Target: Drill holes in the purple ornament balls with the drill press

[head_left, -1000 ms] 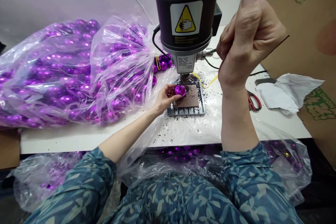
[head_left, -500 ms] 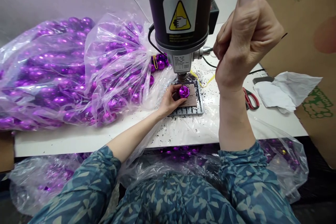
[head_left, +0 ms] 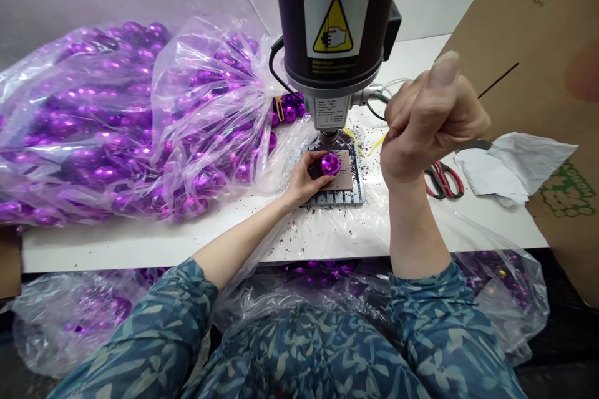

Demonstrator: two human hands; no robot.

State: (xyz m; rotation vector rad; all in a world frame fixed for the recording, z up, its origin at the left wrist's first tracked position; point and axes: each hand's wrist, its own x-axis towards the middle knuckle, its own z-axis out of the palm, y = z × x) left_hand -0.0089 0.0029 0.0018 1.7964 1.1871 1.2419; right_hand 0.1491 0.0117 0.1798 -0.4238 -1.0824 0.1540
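Observation:
My left hand [head_left: 306,179] pinches a shiny purple bauble [head_left: 330,164] between thumb and fingers. The bauble sits on a small brown board [head_left: 344,181] over the slotted metal base [head_left: 340,198] of a bench drill press [head_left: 333,19]. Right above the bauble is the drill chuck [head_left: 328,138]; the bit appears to meet the bauble's top, though its tip is hard to make out. At the machine's right side, my right hand [head_left: 433,121] is closed round the feed lever [head_left: 380,97], whose grip is mostly hidden by the fingers.
A big clear bag of purple baubles [head_left: 103,131] fills the left of the white table [head_left: 126,249]. Red-and-black scissors [head_left: 444,181] and crumpled white paper [head_left: 510,165] lie at the right, before a cardboard box [head_left: 505,25]. Dark shavings surround the base. More bagged baubles [head_left: 98,312] hang below.
My right hand has come down with the feed lever, and the drill chuck looks slightly lower. The left hand stays on the bauble. The view has shifted a little.

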